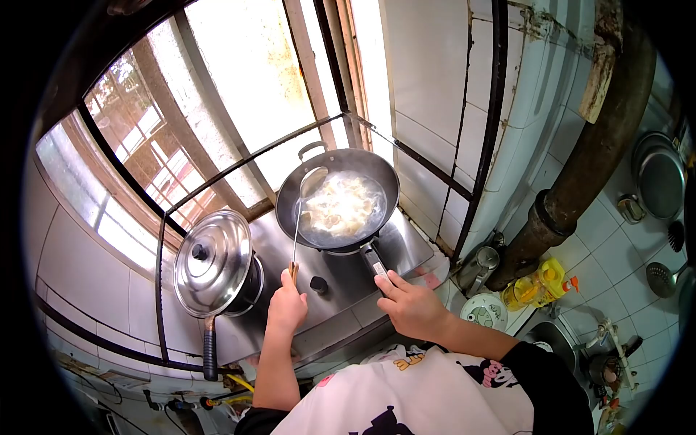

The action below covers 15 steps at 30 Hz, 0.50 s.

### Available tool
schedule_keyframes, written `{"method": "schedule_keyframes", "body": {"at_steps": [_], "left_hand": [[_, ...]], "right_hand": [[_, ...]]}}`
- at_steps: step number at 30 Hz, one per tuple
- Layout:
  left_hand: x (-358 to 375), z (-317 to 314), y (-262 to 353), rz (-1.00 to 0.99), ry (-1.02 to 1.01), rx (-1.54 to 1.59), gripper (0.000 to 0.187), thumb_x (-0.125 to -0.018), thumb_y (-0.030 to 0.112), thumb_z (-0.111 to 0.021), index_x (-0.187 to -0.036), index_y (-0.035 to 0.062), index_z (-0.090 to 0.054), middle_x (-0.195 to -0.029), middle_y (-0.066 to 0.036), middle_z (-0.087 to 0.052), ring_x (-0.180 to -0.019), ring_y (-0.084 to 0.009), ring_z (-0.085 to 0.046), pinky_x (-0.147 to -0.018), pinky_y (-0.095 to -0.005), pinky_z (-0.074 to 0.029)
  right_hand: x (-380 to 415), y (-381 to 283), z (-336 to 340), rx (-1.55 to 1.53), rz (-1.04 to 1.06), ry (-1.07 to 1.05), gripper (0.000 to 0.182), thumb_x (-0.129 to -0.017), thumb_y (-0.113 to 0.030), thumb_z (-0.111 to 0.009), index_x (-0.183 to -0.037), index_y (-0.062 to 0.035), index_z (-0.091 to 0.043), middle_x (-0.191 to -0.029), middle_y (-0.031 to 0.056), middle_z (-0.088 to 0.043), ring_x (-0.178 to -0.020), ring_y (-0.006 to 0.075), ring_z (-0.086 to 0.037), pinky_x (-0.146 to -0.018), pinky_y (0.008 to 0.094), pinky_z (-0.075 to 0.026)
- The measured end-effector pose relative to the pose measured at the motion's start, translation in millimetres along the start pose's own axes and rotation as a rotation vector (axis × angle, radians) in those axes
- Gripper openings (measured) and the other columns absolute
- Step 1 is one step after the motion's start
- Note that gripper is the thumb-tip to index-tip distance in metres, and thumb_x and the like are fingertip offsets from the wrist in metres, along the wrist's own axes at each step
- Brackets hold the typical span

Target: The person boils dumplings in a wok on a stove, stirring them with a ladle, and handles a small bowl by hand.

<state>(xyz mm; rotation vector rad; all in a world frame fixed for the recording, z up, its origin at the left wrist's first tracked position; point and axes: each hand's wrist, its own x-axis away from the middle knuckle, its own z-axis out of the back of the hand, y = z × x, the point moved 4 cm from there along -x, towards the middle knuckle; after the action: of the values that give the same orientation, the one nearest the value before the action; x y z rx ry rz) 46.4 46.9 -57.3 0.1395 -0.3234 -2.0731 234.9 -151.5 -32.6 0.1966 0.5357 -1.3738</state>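
Observation:
A dark wok (290, 192) sits on the right burner, with pale food (341, 205), perhaps dumplings, in steaming liquid. My left hand (287, 306) is closed around the wooden end of a long metal ladle (296, 225). The ladle's round head rests at the wok's left inner side. My right hand (413, 308) is at the wok's handle (375, 262), its fingers wrapped over the end. Glare hides the exact shape of the food.
A lidded pan (210, 264) stands on the left burner, its black handle pointing toward me. A dark metal frame (406, 148) surrounds the steel stove (348, 290). Yellow oil bottles (540, 284), a small plate (484, 312) and a sink (554, 333) are on the right.

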Motion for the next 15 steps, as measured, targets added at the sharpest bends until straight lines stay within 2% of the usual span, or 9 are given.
{"method": "schedule_keyframes", "body": {"at_steps": [15], "left_hand": [[0.2, 1.4, 0.8, 0.006, -0.011, -0.009, 0.067, -0.087, 0.015, -0.066, -0.138, -0.0018, -0.026, -0.088, -0.031, -0.065, -0.086, -0.0476, -0.065, -0.076, -0.0531, -0.052]], "right_hand": [[-1.1, -0.3, 0.9, -0.008, -0.006, -0.022, 0.006, -0.077, -0.004, -0.063, -0.081, -0.0063, -0.059, -0.130, 0.0200, -0.058, -0.116, 0.0360, -0.061, -0.084, 0.0377, -0.055]]}}
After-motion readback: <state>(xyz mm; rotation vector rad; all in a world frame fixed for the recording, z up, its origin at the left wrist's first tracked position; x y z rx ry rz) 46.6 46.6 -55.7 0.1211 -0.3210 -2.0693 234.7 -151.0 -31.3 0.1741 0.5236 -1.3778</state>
